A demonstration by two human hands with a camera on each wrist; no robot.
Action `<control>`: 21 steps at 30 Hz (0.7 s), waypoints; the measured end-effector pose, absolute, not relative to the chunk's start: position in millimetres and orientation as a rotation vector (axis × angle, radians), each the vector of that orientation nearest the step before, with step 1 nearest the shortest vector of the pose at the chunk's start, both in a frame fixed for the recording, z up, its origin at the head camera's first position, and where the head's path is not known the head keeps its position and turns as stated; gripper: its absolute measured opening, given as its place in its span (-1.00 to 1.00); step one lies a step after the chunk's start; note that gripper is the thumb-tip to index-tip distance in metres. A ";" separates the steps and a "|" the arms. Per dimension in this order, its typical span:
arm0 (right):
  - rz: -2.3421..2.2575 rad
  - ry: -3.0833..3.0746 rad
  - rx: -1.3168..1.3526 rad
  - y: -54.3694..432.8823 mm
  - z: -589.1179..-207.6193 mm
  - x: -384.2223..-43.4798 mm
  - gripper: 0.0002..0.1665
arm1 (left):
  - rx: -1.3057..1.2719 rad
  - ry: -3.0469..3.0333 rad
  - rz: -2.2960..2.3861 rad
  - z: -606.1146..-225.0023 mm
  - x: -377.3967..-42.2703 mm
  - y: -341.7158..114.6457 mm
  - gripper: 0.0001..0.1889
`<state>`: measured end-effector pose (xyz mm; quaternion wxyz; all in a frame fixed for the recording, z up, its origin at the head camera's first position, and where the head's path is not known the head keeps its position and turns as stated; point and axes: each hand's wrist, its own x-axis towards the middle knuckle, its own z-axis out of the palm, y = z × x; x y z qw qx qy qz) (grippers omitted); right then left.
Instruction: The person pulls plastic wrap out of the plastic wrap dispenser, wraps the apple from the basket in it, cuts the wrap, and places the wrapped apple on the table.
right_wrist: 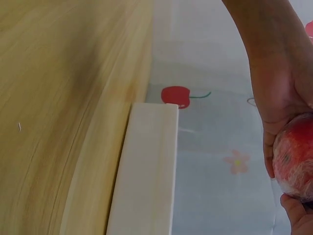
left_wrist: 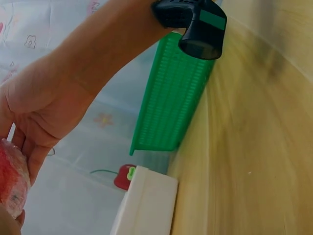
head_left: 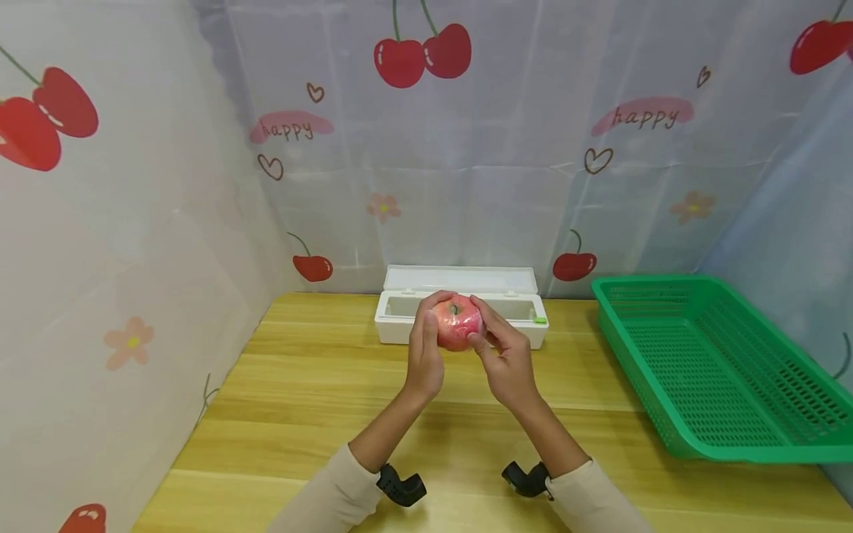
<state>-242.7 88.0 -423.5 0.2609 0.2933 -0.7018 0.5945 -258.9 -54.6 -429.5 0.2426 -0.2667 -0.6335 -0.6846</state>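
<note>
A red apple (head_left: 458,323) wrapped in clear plastic film is held up between my two hands, stem end showing in the head view. My left hand (head_left: 424,359) grips its left side, and my right hand (head_left: 509,363) grips the right side with the thumb on its front. The film looks wrinkled on the apple (right_wrist: 296,156) in the right wrist view. Behind the hands on the table stands a long white box (head_left: 393,332) with its lid (head_left: 460,279) raised and a green slider (head_left: 540,320) at its right end. Hands and apple hide part of the box.
A green perforated plastic basket (head_left: 693,437) stands on the right of the wooden table (head_left: 300,385). A curtain (head_left: 466,185) printed with cherries hangs behind and along the sides. Black wrist cameras (head_left: 402,487) sit at both sleeve ends.
</note>
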 end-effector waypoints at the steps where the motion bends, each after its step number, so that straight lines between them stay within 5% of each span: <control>1: 1.601 -1.900 0.797 88.4 -424.0 -242.7 -0.37 | -0.732 -1.731 -1.860 -430.0 -258.7 -53.8 -0.57; 21: 1.853 -1.902 0.842 87.1 -422.9 -242.2 -0.27 | -0.594 -1.645 -2.076 -425.8 -257.5 -55.5 -0.51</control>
